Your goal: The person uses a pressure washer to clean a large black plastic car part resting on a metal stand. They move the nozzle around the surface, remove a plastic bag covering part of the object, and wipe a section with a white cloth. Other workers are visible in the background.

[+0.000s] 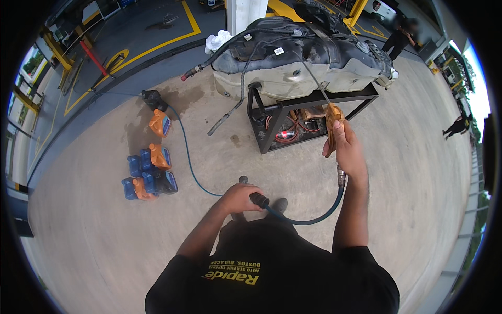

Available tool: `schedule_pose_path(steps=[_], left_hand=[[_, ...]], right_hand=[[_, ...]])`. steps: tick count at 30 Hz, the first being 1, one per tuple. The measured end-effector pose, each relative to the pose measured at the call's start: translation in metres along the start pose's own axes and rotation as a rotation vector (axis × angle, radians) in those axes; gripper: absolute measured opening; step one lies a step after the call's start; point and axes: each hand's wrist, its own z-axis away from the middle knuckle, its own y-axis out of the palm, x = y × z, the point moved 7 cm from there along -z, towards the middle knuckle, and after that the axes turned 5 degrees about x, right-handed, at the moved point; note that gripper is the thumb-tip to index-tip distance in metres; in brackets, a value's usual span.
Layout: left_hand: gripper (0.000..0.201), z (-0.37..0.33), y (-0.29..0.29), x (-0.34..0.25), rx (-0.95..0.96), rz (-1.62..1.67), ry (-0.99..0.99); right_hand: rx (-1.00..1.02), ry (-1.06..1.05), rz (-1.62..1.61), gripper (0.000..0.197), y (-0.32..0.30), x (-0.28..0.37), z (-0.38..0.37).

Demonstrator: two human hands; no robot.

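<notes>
My right hand (347, 150) is closed around a gold-orange air blow gun (333, 114), whose long thin nozzle points up toward the large black and beige tank (272, 78). A teal hose (314, 220) hangs in a loop from the metal coupling under the gun. Close to my body, my left hand (241, 199) is wrapped round a black cylindrical hose fitting (259, 200), and the hose comes out of its end. Its palm side is hidden. Dirt and hoses cover the top of the tank, which rests on a black metal cart (314, 99).
Orange jugs (160, 123) and blue jugs (149, 180) stand on the concrete to the left. The hose crosses the floor there, near a black container (153, 99). A ribbed tube (225, 121) hangs off the tank. People (400, 39) stand far right.
</notes>
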Motion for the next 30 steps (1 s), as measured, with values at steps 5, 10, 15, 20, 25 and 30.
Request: schedule_pose_path(steps=[5,10,15,20,25,30], left_hand=[[0.043,-0.003,0.005,0.002,0.151,0.057,0.015],[0.043,-0.003,0.01,-0.008,0.22,0.015,0.08],[0.047,-0.003,0.003,-0.013,0.197,-0.019,0.084],[0.049,0.004,-0.006,-0.016,0.147,0.031,0.089],[0.048,0.015,-0.024,-0.024,0.062,0.104,0.078],[0.044,0.015,-0.037,-0.03,-0.052,0.153,0.115]], right_hand=[[-0.082,0.0,-0.044,0.043,0.002,0.005,0.013],[-0.137,-0.026,-0.063,0.045,0.0,0.015,0.002],[-0.025,-0.02,-0.054,0.049,0.015,0.039,-0.036],[0.093,0.049,-0.071,0.051,0.02,0.037,-0.091],[-0.063,-0.031,0.054,0.053,0.013,0.062,-0.122],[-0.009,-0.002,0.069,0.055,0.018,0.071,-0.163]])
